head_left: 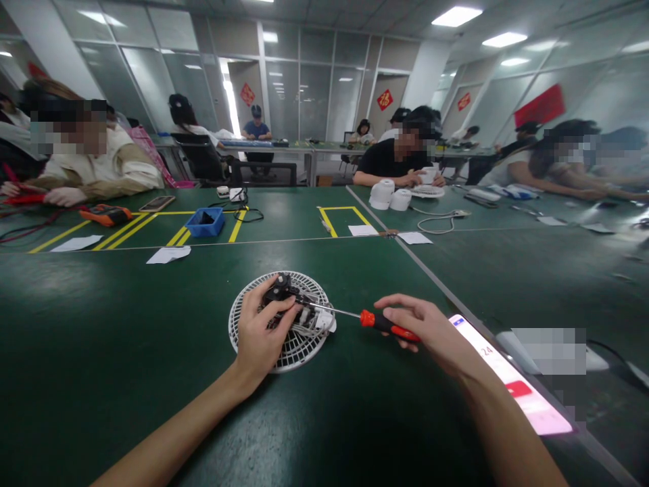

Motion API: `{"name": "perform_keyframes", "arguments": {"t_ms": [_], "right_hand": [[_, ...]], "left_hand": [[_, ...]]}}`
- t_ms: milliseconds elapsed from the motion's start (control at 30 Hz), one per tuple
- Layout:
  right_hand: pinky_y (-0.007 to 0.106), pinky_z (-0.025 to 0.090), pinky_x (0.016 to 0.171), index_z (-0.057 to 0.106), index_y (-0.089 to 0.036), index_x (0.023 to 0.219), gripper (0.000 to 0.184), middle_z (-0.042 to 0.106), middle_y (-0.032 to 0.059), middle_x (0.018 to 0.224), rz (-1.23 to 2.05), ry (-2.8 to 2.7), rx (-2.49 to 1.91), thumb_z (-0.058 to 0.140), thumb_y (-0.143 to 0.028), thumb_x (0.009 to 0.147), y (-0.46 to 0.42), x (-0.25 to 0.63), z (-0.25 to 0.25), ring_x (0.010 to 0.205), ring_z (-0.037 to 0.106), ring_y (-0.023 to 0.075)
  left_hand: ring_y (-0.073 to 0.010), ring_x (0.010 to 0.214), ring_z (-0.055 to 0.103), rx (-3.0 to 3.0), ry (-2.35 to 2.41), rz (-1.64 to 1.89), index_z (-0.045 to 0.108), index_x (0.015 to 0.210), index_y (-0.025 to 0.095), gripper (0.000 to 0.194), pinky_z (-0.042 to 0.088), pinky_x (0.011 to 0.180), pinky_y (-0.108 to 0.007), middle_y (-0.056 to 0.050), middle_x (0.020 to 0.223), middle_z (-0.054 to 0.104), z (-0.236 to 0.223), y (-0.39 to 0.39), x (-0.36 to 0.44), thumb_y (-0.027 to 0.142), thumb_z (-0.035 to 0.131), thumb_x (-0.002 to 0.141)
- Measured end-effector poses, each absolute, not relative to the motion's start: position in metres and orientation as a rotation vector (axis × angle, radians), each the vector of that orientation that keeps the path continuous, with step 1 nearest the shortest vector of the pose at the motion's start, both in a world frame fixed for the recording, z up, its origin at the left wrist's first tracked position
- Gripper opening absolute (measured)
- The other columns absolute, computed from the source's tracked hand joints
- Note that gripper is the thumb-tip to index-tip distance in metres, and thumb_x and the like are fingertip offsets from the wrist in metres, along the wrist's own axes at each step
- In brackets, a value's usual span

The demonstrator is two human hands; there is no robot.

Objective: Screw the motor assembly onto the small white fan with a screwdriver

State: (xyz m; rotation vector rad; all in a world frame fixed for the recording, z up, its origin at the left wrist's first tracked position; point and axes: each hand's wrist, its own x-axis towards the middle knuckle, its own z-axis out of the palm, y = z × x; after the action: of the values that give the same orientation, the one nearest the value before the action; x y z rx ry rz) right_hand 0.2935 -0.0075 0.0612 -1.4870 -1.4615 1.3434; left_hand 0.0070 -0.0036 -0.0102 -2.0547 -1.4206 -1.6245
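A round white fan grille (299, 360) lies on the green table in front of me. On it rests a black motor assembly (278, 289) with pale wires bundled at its right side. My left hand (261, 325) grips the motor assembly, thumb and fingers closed around its near side. In my right hand (418, 321) is a screwdriver (378, 319) with a red and black handle, held nearly level. Its metal shaft points left, and the tip reaches the assembly beside my left fingertips. Exactly what the tip touches is hidden.
A lit phone (512, 379) lies beside my right forearm. Farther back are a blue bin (205, 222), an orange multimeter (106, 215), paper slips (169, 254) and white housings (382, 194). Co-workers sit across the table, one (388, 159) handling a white part.
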Motion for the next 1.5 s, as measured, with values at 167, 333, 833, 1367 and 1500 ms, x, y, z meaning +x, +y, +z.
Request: {"name": "perform_keyframes", "arguments": {"t_ms": [167, 333, 833, 1367, 1500], "right_hand": [[0.027, 0.05, 0.061, 0.07, -0.02, 0.1, 0.047, 0.074, 0.0037, 0.082, 1.243, -1.444, -1.402, 0.086, -0.047, 0.065, -0.006, 0.298, 0.061, 0.074, 0.068, 0.0195], [0.029, 0.054, 0.07, 0.072, -0.021, 0.097, 0.041, 0.073, 0.0045, 0.091, 1.178, -1.48, -1.358, 0.083, -0.048, 0.069, -0.007, 0.293, 0.058, 0.085, 0.069, 0.0214], [0.02, 0.039, 0.045, 0.071, -0.019, 0.092, 0.041, 0.071, 0.0023, 0.076, 1.086, -1.439, -1.43, 0.084, -0.05, 0.067, -0.006, 0.295, 0.059, 0.057, 0.057, 0.0119], [0.018, 0.036, 0.039, 0.069, -0.018, 0.102, 0.048, 0.069, 0.0015, 0.071, 1.368, -1.365, -1.397, 0.082, -0.051, 0.07, -0.006, 0.296, 0.058, 0.046, 0.052, 0.008], [0.019, 0.044, 0.05, 0.072, -0.019, 0.094, 0.041, 0.07, 0.0025, 0.089, 1.289, -1.367, -1.31, 0.09, -0.039, 0.063, -0.004, 0.299, 0.055, 0.062, 0.057, 0.0095]], "left_hand": [[-0.0231, 0.118, 0.06, -2.043, -1.407, -1.628, 0.073, 0.094, 0.023, 0.009, 0.053, 0.098, -0.045, -0.006, 0.132, 0.061, -0.011, -0.003, 0.007, 0.028, 0.073, 0.086], [-0.0229, 0.118, 0.06, -2.038, -1.412, -1.631, 0.073, 0.094, 0.024, 0.009, 0.053, 0.095, -0.044, -0.006, 0.132, 0.061, -0.011, -0.003, 0.007, 0.028, 0.073, 0.086], [-0.0242, 0.116, 0.062, -1.983, -1.42, -1.628, 0.075, 0.092, 0.027, 0.009, 0.048, 0.097, -0.047, -0.005, 0.13, 0.064, -0.013, -0.002, 0.006, 0.03, 0.075, 0.085], [-0.0259, 0.122, 0.06, -1.957, -1.471, -1.616, 0.075, 0.092, 0.027, 0.008, 0.044, 0.099, -0.049, -0.006, 0.133, 0.062, -0.011, -0.005, 0.008, 0.03, 0.074, 0.085], [-0.0253, 0.122, 0.059, -1.953, -1.482, -1.635, 0.076, 0.092, 0.027, 0.008, 0.045, 0.101, -0.049, -0.006, 0.135, 0.058, -0.009, -0.006, 0.009, 0.031, 0.075, 0.085]]}}
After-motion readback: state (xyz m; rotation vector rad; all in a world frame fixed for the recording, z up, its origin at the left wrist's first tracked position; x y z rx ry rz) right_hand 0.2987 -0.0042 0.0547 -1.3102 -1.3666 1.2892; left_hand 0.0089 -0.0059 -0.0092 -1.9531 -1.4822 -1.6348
